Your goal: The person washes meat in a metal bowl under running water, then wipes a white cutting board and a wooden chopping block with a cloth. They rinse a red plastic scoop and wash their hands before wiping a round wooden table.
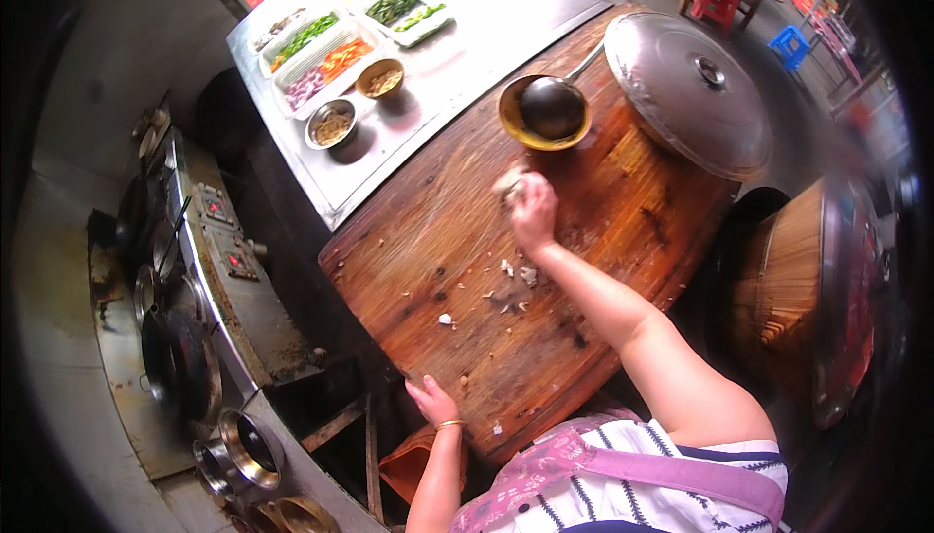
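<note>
My right hand (pixel 533 210) is closed around a pale, crumpled cloth (pixel 511 184) on a wooden table (pixel 408 241), just below a yellow bowl (pixel 543 143) that has a dark ladle (pixel 552 108) in it. White and pale food scraps (pixel 528 275) lie scattered on the wood near my right forearm. At the table's lower left edge is my left hand (pixel 435 403), fingers apart, with a bangle at the wrist. It holds nothing visible; whether it touches the edge is hard to tell.
A large metal lid (pixel 686 95) rests at the table's upper right. Trays of cut vegetables (pixel 325 66) and two small bowls (pixel 332 124) stand on the steel counter (pixel 467 73). A stove with woks (pixel 179 365) is at left, an orange bin (pixel 416 467) below, a wooden barrel (pixel 781 292) at right.
</note>
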`<state>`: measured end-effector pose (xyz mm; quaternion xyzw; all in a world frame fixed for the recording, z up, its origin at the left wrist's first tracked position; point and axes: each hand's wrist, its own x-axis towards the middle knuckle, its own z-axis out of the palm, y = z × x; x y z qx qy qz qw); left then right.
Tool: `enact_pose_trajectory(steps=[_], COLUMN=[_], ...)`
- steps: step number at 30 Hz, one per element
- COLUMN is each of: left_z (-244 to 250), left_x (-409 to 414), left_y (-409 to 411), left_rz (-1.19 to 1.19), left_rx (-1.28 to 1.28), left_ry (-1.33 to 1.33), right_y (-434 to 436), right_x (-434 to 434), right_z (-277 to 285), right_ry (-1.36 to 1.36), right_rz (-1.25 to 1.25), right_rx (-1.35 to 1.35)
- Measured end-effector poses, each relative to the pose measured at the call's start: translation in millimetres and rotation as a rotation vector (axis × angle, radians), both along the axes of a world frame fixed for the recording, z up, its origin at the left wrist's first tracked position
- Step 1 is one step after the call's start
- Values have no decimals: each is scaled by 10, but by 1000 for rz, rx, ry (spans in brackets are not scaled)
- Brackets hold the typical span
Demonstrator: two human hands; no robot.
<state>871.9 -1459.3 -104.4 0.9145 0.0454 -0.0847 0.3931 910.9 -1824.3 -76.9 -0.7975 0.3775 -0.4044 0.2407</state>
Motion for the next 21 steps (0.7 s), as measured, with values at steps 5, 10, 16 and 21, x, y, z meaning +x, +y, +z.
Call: enact_pose_trajectory(steps=[5, 10, 16, 21], left_z=[82, 30, 108, 89], left_x=[-2, -2, -8, 17], left_y=[-73, -41, -42, -91], left_rz=[-2, 4, 16, -15], left_rx=[52, 43, 58, 28], left_ry=[-5, 1, -19, -68], right_y=[164, 674, 715, 1193], right_x=[407, 759, 2034, 2378], right_z=[25, 17, 7, -308], right_ry=[363, -13, -38, 60], right_rz=[439, 938, 785, 1058], right_rx=[46, 296, 68, 85])
